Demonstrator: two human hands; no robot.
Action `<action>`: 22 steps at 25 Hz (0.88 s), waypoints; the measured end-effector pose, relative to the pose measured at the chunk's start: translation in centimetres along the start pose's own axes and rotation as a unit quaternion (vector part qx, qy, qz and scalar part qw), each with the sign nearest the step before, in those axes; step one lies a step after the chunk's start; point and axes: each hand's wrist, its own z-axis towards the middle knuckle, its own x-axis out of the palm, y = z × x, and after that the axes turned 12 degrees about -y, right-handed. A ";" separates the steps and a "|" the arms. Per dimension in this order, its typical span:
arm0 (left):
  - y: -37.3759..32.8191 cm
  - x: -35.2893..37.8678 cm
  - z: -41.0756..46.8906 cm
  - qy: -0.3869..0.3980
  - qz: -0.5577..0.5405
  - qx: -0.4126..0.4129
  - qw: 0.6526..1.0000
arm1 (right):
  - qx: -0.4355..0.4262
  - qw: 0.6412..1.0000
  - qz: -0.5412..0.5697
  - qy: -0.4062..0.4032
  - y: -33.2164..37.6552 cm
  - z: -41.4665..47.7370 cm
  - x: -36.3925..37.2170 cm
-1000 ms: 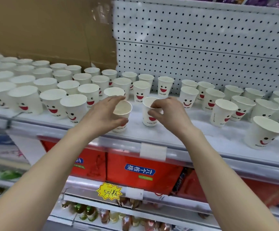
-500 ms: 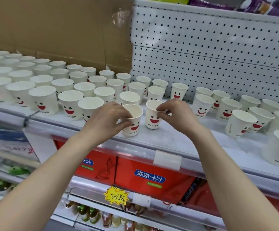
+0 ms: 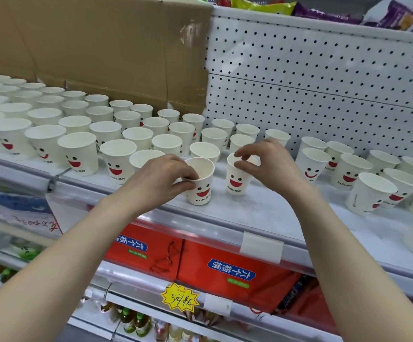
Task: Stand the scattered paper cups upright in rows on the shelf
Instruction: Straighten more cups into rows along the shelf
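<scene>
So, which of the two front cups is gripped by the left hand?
The cup nearest the edge of the shelf: the left hand grips its rim. The other front cup stands right, under the right hand.

bare shelf [image 3: 274, 213] front is open; cup rows [image 3: 82, 154] (left, behind) crowd the rest.

cardboard [image 3: 101, 45] left of pegboard [image 3: 324, 82] | red boxes [image 3: 225, 275] below | yellow price tag [image 3: 179, 299] | bottles [image 3: 136, 322] lowest
</scene>
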 end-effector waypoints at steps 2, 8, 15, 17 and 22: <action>0.1 -0.2 0.2 0.000 0.004 0.005 1.000 | -0.038 0.999 -0.018 0.006 1.1 1.7 0.2; 0.4 -0.4 0.1 -0.011 0.028 0.055 0.998 | -0.098 0.988 -0.083 0.090 3.8 5.2 3.0; 0.9 -0.7 -0.6 -0.029 0.036 0.051 0.998 | -0.086 0.984 -0.119 0.105 3.2 6.4 3.5; 0.9 -0.8 -0.5 -0.036 0.037 0.055 0.997 | -0.075 0.987 -0.081 0.116 3.5 6.2 3.4; 0.7 -0.9 0.0 -0.034 0.050 0.068 0.996 | -0.091 0.985 -0.070 0.130 3.9 6.0 3.9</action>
